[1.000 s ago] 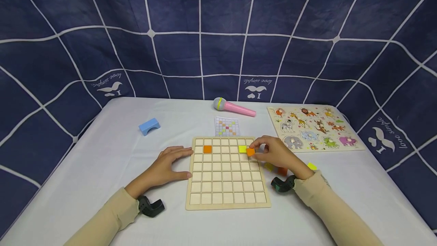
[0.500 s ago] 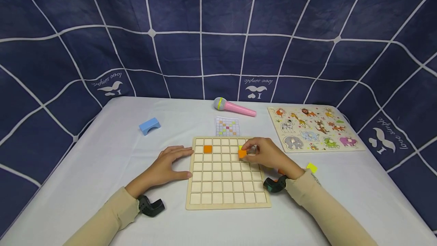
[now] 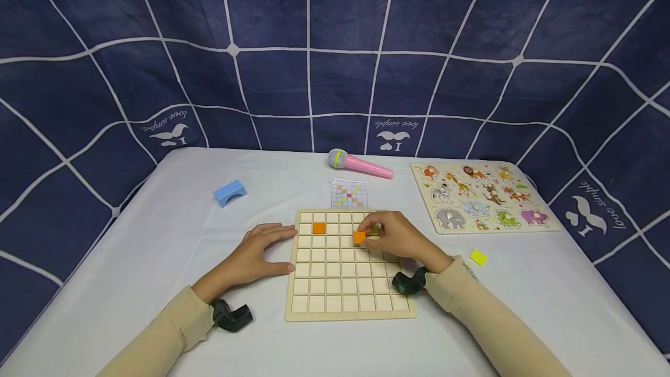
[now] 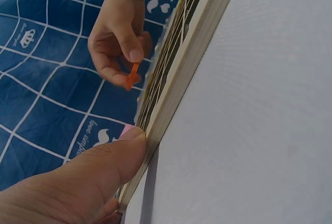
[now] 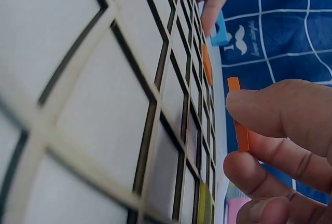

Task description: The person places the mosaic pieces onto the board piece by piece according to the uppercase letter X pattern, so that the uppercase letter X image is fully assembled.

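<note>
A wooden grid board (image 3: 349, 287) lies flat on the table. An orange square tile (image 3: 319, 228) sits in one of its upper-left cells. My left hand (image 3: 259, 255) rests at the board's left edge, fingers extended; in the left wrist view its thumb (image 4: 116, 159) touches the rim. Over the upper right part of the grid, my right hand (image 3: 398, 237) pinches another orange square tile (image 3: 358, 238) between thumb and fingertips. The right wrist view shows this tile (image 5: 242, 136) held on edge, apart from the board. A yellow-green tile (image 5: 205, 203) in the grid is mostly covered by that hand.
Behind the board lies a printed pattern card (image 3: 349, 194), then a pink toy microphone (image 3: 366, 167). An animal puzzle board (image 3: 484, 196) is at the back right, a blue arch block (image 3: 229, 193) at the left. One yellow tile (image 3: 478, 257) lies right of the board.
My right hand has moved left across the board with the orange tile, passing over the yellow-green one. The left hand stays at the board's edge.
</note>
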A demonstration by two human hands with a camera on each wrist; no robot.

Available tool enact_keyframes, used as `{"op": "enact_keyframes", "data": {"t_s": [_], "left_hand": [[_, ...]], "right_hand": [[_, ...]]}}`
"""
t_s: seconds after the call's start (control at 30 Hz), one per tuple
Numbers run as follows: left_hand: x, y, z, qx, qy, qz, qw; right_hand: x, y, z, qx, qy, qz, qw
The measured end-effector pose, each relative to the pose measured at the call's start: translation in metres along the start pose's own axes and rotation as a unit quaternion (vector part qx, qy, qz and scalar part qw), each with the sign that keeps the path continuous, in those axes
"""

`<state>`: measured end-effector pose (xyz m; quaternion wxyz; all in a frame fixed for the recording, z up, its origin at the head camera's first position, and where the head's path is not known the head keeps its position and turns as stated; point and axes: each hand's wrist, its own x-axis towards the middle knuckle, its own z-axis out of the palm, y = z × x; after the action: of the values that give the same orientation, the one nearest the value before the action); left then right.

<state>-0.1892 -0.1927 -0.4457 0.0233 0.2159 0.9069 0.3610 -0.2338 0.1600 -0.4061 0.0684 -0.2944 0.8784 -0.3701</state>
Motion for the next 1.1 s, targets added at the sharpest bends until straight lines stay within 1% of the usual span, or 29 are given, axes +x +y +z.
{"op": "enact_keyframes", "data": {"t_s": [0.4,0.7,0.87,1.1], "left_hand": [[0.002,-0.002,0.0,0.002,0.001,0.002,1.0],[0.001,-0.002,0.0,0.002,0.0,0.0,1.0],[0.0,-0.003,0.0,-0.001,-0.001,-0.003,1.0],[0.0,-0.002,0.0,0.0,-0.002,-0.001,1.0]], "right_hand": [[0.015,-0.013,0.012,-0.022,-0.008,-0.029,0.999],[0.027,-0.022,0.022,-0.027,-0.027,-0.012,0.999],[0.033,-0.025,0.028,-0.04,-0.035,-0.007,0.999],[0.038,-0.03,0.032,-0.047,-0.038,0.019,0.998]]}}
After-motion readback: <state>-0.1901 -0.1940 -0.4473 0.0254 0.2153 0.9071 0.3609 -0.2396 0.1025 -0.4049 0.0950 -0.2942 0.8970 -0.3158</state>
